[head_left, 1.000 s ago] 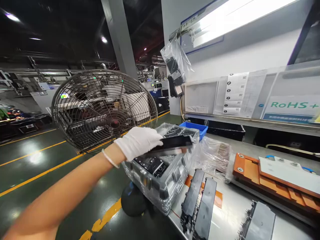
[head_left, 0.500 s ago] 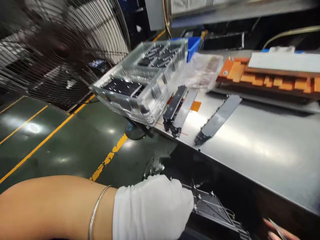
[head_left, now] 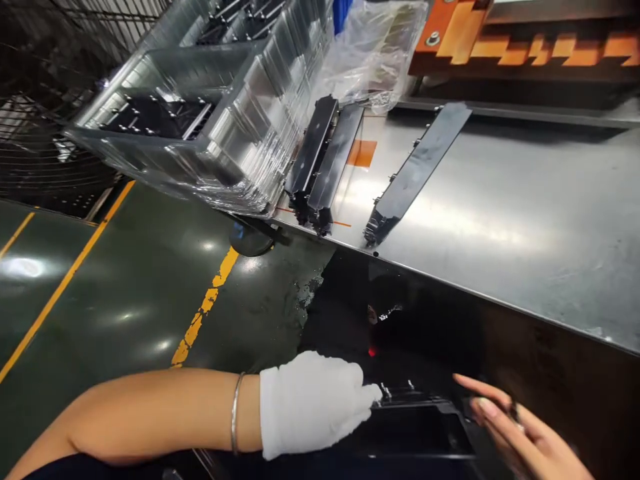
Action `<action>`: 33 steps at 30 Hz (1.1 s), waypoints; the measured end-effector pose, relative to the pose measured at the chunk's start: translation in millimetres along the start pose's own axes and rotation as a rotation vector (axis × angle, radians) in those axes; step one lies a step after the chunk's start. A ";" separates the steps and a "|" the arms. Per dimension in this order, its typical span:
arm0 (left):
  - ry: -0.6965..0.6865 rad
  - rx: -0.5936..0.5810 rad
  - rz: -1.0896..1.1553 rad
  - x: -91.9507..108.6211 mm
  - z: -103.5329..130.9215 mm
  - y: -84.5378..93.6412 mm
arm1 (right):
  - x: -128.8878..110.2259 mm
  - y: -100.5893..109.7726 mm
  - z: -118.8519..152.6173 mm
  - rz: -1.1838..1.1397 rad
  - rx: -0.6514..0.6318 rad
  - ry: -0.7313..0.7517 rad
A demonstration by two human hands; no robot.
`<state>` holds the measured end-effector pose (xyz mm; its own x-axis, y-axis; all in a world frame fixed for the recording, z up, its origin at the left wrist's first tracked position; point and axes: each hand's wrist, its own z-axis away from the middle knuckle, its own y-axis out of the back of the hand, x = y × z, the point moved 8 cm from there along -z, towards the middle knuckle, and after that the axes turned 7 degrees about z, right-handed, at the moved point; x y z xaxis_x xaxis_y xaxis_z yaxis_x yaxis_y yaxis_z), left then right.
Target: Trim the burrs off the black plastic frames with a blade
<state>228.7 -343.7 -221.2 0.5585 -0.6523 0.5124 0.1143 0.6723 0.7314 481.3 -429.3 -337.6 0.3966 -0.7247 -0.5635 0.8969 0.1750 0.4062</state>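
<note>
Closed over the near-left end of a black plastic housing (head_left: pixel 415 430), the white-gloved left hand (head_left: pixel 315 403) has its fingers together and their tips against the top edge; the thumb is out of sight, so I cannot tell how firm the pinch is. The bare right hand (head_left: pixel 525 427) is by the other end, fingers part-bent and parted, with a small dark item (head_left: pixel 514 408) seemingly lodged among them; whether it also touches the housing I cannot tell

The housing lies low in front of the body, below the front edge of the metal workbench (head_left: pixel 525 220), its long side running between the hands. It looks light and stiff, a moulded shell that should not bend much, but smooth enough to slide under glove fabric. The small upright pins (head_left: pixel 385 390) along its top look the fragile bit, so the plain long walls or solid ends would be the safer hold

Three similar dark strips lie on the bench: a close pair (head_left: pixel 333 160) beside the clear plastic tray (head_left: pixel 250 113), and a single strip (head_left: pixel 425 160) further right
</note>
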 end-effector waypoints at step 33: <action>0.443 -0.568 1.159 -52.3 -39.5 -107.3 | -22.6 -53.0 -30.9 -0.356 -0.369 0.113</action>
<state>219.7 -367.9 -344.2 0.7661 0.4728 0.4354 -0.3366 0.8722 -0.3549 430.9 -401.6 -368.6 0.0553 -0.7089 -0.7031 0.9812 0.1691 -0.0933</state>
